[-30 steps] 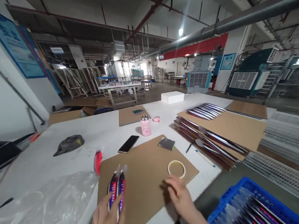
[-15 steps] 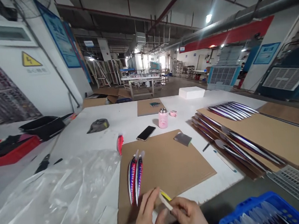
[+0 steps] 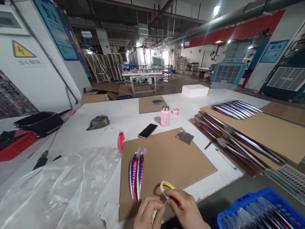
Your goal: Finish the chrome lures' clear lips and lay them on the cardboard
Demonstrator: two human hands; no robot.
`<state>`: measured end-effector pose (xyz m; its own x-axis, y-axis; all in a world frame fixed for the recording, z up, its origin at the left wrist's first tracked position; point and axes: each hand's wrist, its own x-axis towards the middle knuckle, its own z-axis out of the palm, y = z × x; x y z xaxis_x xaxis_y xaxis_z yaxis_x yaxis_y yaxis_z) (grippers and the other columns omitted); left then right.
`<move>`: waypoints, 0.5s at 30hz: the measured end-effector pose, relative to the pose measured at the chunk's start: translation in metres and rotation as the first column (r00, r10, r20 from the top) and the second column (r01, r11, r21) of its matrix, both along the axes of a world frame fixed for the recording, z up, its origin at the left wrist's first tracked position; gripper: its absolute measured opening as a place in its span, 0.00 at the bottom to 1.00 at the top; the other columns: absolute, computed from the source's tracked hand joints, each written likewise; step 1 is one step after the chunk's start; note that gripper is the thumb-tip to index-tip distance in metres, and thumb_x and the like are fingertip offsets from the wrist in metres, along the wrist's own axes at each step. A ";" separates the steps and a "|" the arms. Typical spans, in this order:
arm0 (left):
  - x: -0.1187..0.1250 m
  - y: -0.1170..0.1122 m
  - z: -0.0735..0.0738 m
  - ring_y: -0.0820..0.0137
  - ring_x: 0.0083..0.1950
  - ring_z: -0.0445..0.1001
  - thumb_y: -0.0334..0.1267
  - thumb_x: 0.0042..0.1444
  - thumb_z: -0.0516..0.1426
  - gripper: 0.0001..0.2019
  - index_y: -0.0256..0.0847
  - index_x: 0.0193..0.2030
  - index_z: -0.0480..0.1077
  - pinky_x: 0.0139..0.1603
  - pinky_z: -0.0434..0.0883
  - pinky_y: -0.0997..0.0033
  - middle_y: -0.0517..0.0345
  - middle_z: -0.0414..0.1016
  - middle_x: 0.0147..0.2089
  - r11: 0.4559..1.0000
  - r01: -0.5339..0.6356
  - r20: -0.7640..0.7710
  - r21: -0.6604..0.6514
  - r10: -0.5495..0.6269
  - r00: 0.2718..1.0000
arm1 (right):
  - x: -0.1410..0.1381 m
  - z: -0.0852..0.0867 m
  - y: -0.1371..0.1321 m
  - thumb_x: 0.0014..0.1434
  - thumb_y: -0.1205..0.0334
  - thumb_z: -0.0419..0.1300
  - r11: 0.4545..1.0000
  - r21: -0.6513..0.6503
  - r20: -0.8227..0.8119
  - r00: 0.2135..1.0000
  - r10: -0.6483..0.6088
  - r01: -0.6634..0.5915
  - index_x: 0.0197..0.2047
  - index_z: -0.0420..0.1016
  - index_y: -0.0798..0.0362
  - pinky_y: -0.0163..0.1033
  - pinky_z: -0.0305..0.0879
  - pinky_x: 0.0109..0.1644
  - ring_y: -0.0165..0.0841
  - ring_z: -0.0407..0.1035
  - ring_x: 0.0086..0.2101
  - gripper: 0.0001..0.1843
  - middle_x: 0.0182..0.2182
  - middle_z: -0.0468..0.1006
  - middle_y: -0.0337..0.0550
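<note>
at the near edge of the cardboard sheet [image 3: 169,159], both hands met over a roll of tape [image 3: 166,186]. the right hand [image 3: 186,211] pinched the roll from below, its fingers curled under the ring, which stood up on edge above the knuckles. the left hand [image 3: 147,218] had thumb and forefinger pressed together at the roll's near side, seemingly on the tape's end, though the contact was too small to tell for sure. just left of the roll, two purple and red fishing lures [image 3: 136,171] lay side by side on the sheet, touching along their length. a single red lure [image 3: 121,141] lay off the sheet's far left corner on the white bench [image 3: 131,116]. a dark phone [image 3: 147,130] and a pink can [image 3: 164,116] stood beyond the sheet's far edge, and a small grey pad [image 3: 185,137] sat on its far right corner. crumpled clear plastic film [image 3: 52,194] spread to the sheet's left. a blue crate [image 3: 257,214] of lures sat to its right, below the bench edge.
</note>
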<state>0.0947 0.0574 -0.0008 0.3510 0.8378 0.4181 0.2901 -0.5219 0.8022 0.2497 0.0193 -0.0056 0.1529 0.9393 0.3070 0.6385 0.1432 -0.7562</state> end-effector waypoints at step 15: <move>0.002 0.010 0.002 0.65 0.37 0.74 0.40 0.62 0.51 0.09 0.45 0.32 0.68 0.39 0.70 0.67 0.59 0.74 0.33 0.983 0.055 -0.424 0.176 0.025 0.906 | 0.000 0.004 0.002 0.52 0.74 0.55 0.999 -0.018 0.264 0.964 0.045 -0.041 0.29 0.73 0.50 0.35 0.65 0.37 0.36 0.74 0.31 0.10 0.28 0.79 0.41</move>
